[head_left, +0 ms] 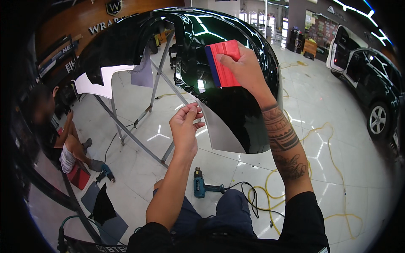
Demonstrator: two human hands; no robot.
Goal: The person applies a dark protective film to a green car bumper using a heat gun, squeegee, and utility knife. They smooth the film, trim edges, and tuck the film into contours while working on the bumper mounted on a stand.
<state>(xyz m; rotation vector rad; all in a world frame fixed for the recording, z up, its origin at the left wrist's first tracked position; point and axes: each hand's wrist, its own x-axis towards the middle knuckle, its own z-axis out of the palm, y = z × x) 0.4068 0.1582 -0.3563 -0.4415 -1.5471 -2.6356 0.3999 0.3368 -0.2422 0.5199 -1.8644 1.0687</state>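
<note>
We are in the middle of laying glossy black film onto a curved car body panel (236,105) that rests on a grey metal stand (143,114). Our right hand (244,69) is clenched around a red squeegee with a blue edge (223,63), pressing it flat against the upper part of the panel. Our left hand (184,126) pinches the loose grey-backed flap of film (219,135) at the panel's lower edge, fingers (192,111) closed on it and pulling it away from the surface.

As we judge it, the next move calls for keeping that flap taut while the squeegee sweeps toward the unstuck edge, with even pressure so no air is trapped.

We see no containers within reach. A blue heat gun (199,185) lies on the tiled floor below, beside a yellow cord (333,168). Another person (59,139) sits at the left, well apart.
</note>
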